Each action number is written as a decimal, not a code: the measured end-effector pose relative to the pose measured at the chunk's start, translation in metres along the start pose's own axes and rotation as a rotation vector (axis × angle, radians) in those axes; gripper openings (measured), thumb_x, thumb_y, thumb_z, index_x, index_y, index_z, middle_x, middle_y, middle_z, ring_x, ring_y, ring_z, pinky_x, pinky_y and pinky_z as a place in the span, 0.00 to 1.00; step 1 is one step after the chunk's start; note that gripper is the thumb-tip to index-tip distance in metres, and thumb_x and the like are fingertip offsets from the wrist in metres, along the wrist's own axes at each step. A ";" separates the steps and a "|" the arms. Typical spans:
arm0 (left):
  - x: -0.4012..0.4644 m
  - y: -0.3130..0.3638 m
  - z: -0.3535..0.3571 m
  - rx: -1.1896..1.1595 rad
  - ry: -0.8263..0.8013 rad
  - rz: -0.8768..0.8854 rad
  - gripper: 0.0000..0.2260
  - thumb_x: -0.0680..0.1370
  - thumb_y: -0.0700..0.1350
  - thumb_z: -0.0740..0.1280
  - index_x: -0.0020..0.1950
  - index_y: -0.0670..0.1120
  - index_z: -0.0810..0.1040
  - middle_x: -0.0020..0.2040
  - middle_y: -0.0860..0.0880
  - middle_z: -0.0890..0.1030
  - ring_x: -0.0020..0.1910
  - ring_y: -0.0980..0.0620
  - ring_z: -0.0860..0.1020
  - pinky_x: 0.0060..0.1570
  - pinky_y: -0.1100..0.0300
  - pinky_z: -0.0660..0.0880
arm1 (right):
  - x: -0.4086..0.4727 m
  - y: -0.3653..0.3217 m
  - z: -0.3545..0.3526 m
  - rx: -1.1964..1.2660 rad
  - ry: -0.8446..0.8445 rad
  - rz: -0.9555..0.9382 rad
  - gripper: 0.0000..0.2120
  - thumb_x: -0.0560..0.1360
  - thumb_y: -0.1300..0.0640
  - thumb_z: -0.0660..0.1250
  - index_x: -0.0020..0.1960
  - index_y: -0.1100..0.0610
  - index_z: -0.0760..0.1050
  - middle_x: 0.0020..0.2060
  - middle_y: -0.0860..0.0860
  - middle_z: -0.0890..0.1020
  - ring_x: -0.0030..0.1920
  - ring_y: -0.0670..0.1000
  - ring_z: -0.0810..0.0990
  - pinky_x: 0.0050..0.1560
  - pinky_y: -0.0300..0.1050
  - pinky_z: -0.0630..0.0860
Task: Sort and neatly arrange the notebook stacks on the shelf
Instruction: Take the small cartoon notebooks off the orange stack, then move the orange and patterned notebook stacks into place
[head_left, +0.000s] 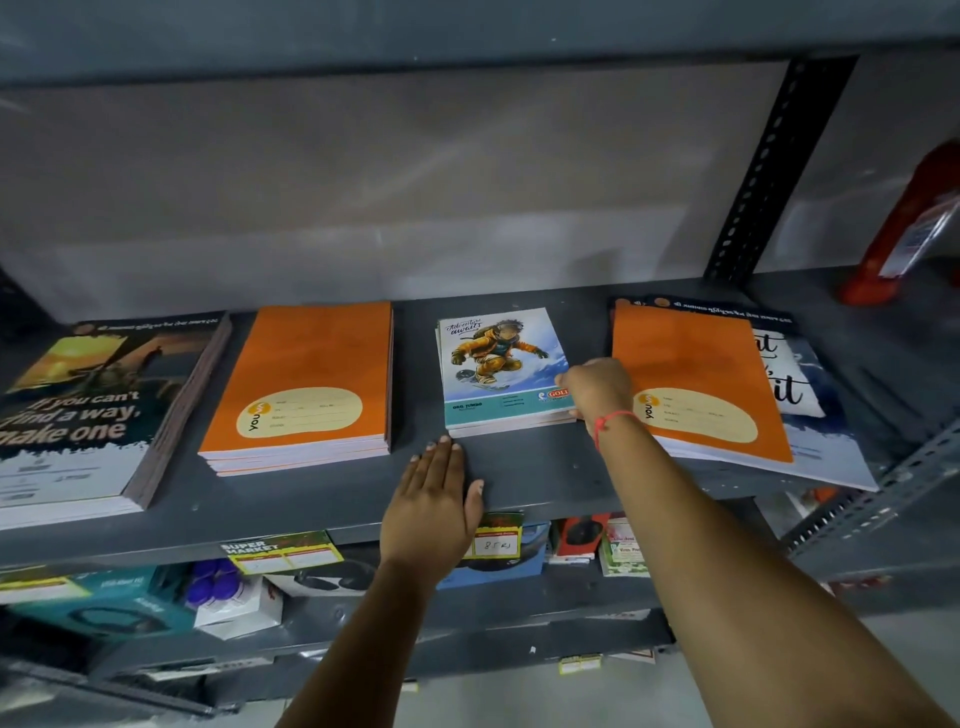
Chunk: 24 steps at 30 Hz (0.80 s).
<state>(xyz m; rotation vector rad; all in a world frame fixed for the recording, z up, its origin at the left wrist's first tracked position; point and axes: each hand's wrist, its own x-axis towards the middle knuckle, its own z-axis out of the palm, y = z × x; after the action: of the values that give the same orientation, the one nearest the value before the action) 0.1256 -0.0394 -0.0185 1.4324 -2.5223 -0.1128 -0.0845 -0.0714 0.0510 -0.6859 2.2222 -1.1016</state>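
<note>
Several notebook stacks lie on the grey metal shelf (545, 467). From the left: a dark stack with a motto cover (88, 410), an orange stack (306, 384), a small stack with a snowboarder cover (496, 364), and an orange stack (696, 374) lying askew on blue-and-white notebooks (810, 415). My right hand (597, 387) grips the right edge of the snowboarder stack. My left hand (434, 499) rests flat on the shelf, fingers together, just in front of that stack and holding nothing.
A perforated upright post (769, 171) stands at the back right, with a red bottle (904, 228) beyond it. The shelf below holds boxed goods and price tags (493, 540). Bare shelf shows between the stacks and along the front edge.
</note>
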 end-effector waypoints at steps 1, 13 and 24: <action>0.000 0.001 -0.002 -0.001 0.000 0.002 0.28 0.77 0.55 0.46 0.71 0.41 0.63 0.71 0.42 0.68 0.71 0.45 0.65 0.69 0.56 0.52 | -0.001 0.001 0.000 -0.044 0.000 -0.026 0.08 0.74 0.56 0.66 0.39 0.59 0.72 0.49 0.58 0.83 0.38 0.51 0.77 0.28 0.35 0.68; 0.025 0.093 -0.027 -0.328 0.101 0.242 0.08 0.74 0.40 0.61 0.46 0.40 0.79 0.45 0.41 0.79 0.42 0.42 0.77 0.38 0.53 0.75 | -0.002 0.026 -0.056 -0.288 0.272 -0.144 0.14 0.76 0.54 0.61 0.56 0.60 0.76 0.55 0.58 0.79 0.55 0.60 0.77 0.52 0.51 0.77; 0.097 0.185 -0.015 -0.509 -0.275 -0.217 0.11 0.76 0.38 0.58 0.53 0.38 0.77 0.54 0.38 0.81 0.51 0.39 0.79 0.48 0.50 0.77 | 0.011 0.087 -0.151 -0.392 0.313 0.115 0.06 0.74 0.60 0.62 0.48 0.61 0.76 0.53 0.61 0.81 0.52 0.60 0.78 0.49 0.47 0.74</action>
<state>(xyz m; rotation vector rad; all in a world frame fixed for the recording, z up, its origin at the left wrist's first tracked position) -0.0736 -0.0258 0.0458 1.5346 -2.2738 -0.9720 -0.2105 0.0488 0.0528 -0.5595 2.7500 -0.7624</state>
